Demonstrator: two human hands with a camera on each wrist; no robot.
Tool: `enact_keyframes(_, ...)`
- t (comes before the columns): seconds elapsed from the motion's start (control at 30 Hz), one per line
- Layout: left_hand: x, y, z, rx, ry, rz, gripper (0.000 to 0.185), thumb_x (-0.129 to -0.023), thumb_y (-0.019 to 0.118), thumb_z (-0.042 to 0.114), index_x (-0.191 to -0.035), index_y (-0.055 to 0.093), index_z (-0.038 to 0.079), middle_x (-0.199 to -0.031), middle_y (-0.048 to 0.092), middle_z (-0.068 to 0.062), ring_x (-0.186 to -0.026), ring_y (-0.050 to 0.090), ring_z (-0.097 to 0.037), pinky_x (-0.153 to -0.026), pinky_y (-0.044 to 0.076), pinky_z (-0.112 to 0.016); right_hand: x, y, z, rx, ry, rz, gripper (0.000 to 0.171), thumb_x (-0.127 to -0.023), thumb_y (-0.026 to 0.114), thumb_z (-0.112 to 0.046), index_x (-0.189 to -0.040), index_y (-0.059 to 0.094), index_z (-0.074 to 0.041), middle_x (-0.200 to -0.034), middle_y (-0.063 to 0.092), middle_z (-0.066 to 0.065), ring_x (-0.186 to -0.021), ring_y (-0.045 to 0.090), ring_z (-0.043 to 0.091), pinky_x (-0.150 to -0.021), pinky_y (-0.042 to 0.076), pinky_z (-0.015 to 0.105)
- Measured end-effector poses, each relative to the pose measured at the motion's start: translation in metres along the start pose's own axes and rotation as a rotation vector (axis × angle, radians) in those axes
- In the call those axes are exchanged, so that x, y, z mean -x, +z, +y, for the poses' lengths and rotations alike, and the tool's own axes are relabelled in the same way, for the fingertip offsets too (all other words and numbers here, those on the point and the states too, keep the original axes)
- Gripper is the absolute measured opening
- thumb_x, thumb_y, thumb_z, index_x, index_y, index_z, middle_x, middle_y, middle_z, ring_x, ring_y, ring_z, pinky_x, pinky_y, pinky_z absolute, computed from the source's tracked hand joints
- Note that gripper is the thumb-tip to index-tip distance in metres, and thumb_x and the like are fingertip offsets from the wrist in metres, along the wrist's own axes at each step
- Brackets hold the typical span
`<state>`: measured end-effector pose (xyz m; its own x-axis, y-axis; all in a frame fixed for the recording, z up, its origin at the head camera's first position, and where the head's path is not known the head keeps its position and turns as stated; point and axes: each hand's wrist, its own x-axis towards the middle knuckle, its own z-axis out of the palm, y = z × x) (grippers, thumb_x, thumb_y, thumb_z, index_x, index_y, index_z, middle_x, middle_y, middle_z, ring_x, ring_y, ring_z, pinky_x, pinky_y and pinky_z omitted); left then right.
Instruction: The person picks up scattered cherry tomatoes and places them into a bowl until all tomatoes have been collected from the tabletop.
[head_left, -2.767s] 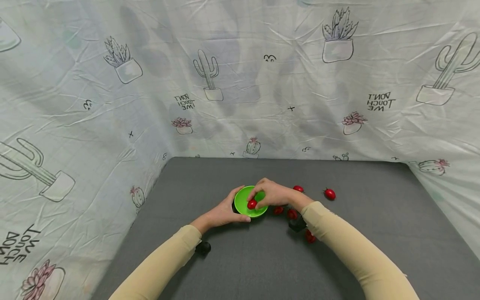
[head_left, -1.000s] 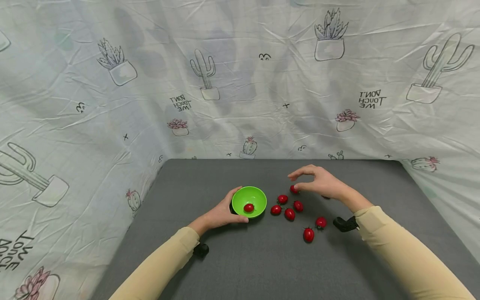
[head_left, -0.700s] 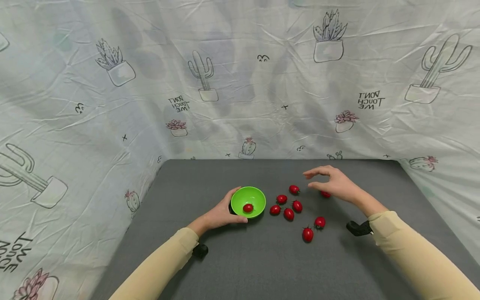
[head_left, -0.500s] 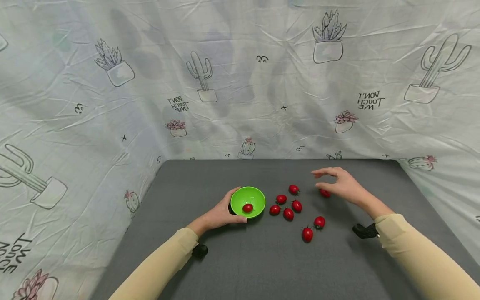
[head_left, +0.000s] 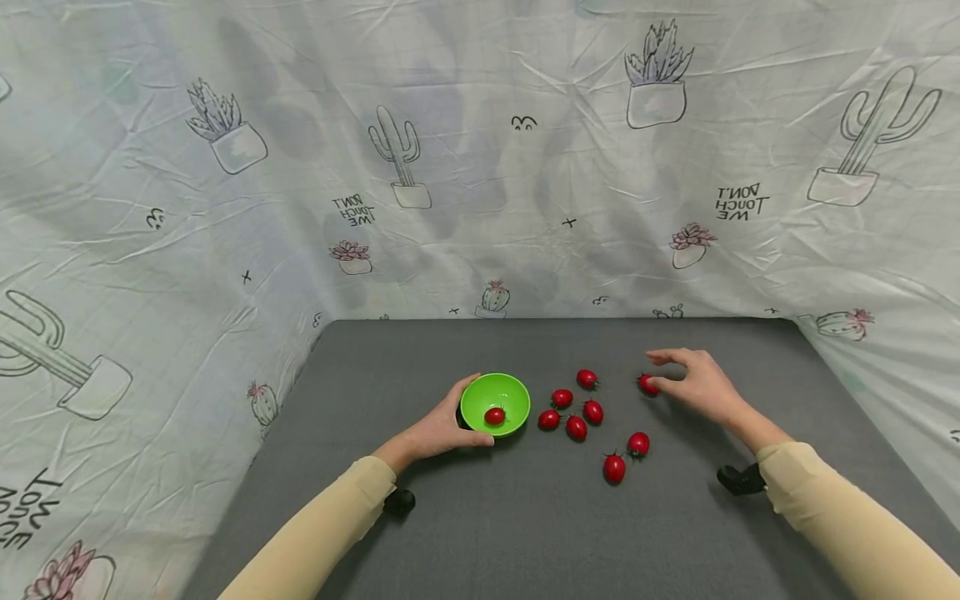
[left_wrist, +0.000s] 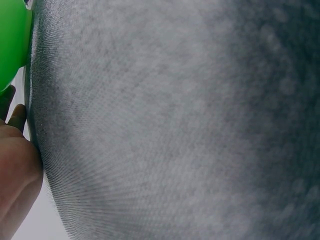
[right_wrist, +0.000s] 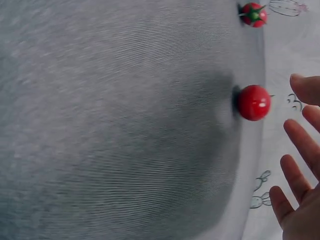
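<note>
My left hand [head_left: 447, 428] holds a small green bowl [head_left: 477, 395] from its left side, thumb at the near edge and fingers around the far side. One red cherry tomato [head_left: 494, 416] lies inside the bowl. Off to the right, my right hand [head_left: 699, 388] hovers with thumb and fingers apart beside a lone cherry tomato [head_left: 647, 384]. In the right wrist view a gap shows between that hand's spread fingers [right_wrist: 299, 145] and the nearest tomato [right_wrist: 254, 102]. The left wrist view catches only the bowl's green wall [left_wrist: 12, 40] and part of the left hand [left_wrist: 19, 160].
Between the hands, several cherry tomatoes [head_left: 576, 427] lie loosely grouped on the grey tabletop [head_left: 517, 533]. Two more tomatoes [head_left: 614, 468] sit closer to me. Black wrist devices [head_left: 741, 479] hang under the sleeves. A cactus-print cloth [head_left: 465, 167] rises behind the table.
Earlier my right hand held a tomato in the bowl and released it there. It then moved right and has now lowered beside the lone tomato. My left hand stays at the bowl.
</note>
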<state>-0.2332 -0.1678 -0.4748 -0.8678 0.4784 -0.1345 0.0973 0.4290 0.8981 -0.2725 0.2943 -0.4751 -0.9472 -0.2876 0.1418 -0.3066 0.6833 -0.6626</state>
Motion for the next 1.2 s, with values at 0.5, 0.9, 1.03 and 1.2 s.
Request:
enact_keyframes(0.5, -0.014, 0.0, -0.028, -0.011, 0.004, -0.004, 0.113, -0.082, 0.089, 0.029, -0.165, 0.013, 0.014, -0.162, 0.028, -0.01, -0.145, 0.033, -0.028, -0.116, 0.025, -0.056, 0.005, 0.015, 0.007, 0.091, 0.072, 0.034, 0.057, -0.095, 0.076, -0.036, -0.139, 0.062, -0.003, -0.131, 0.064, 0.023, -0.12, 0.047, 0.043, -0.094, 0.038, 0.062)
enact_keyframes(0.9, -0.011, 0.0, -0.03, -0.03, 0.009, 0.002, 0.111, -0.082, 0.088, 0.036, -0.165, 0.014, 0.024, -0.163, 0.028, -0.006, -0.145, 0.033, -0.024, -0.116, 0.027, -0.054, 0.008, 0.02, 0.01, 0.09, 0.057, 0.041, 0.054, -0.094, 0.077, -0.034, -0.136, 0.064, -0.002, -0.13, 0.064, 0.024, -0.115, 0.05, 0.043, -0.094, 0.036, 0.062)
enact_keyframes(1.03, -0.011, 0.0, -0.03, -0.028, 0.008, 0.003, 0.111, -0.082, 0.088, 0.039, -0.164, 0.015, 0.026, -0.162, 0.03, -0.004, -0.144, 0.034, -0.022, -0.116, 0.028, -0.053, 0.008, 0.021, 0.011, 0.102, 0.063, 0.044, 0.053, -0.093, 0.077, -0.033, -0.135, 0.065, -0.003, -0.128, 0.066, 0.022, -0.114, 0.05, 0.041, -0.094, 0.036, 0.061)
enact_keyframes(1.2, -0.012, 0.0, -0.029, -0.032, 0.008, 0.004, 0.112, -0.082, 0.088, 0.04, -0.165, 0.014, 0.025, -0.161, 0.03, -0.004, -0.144, 0.034, -0.022, -0.116, 0.028, -0.053, 0.008, 0.022, 0.011, 0.109, 0.063, 0.061, 0.051, -0.092, 0.079, -0.034, -0.131, 0.067, -0.003, -0.122, 0.069, 0.021, -0.111, 0.052, 0.041, -0.093, 0.036, 0.06)
